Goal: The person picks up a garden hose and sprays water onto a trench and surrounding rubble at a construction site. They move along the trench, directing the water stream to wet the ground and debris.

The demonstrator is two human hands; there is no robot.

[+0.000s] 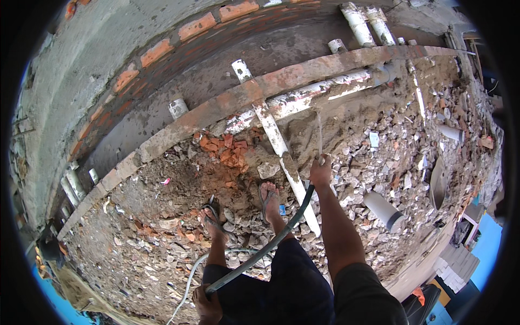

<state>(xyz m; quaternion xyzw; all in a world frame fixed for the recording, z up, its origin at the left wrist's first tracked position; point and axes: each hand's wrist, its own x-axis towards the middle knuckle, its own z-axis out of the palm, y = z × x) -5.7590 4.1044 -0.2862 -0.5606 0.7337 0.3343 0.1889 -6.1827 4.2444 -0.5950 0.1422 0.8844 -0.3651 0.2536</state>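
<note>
A dark green hose [260, 253] crosses in front of my legs. My right hand [320, 171], arm stretched forward, is closed around its front end. A thin stream of water [319, 132] runs from there onto wet sandy soil [309, 131]. Low by my thigh, my left hand [208, 307] grips the hose farther back. Past it, a paler length of hose [197, 265] loops over the rubble. A paint-spattered white pipe [272, 129] slants beside my right forearm and reaches across the low brick wall.
A low curved brick wall [222, 105] spans the ground ahead, with a trench [200, 67] behind it. Another white pipe [309, 100] lies along its near side. Broken bricks [225, 150] and stone rubble [374, 162] surround my sandalled feet. A short grey pipe [383, 210] lies at right.
</note>
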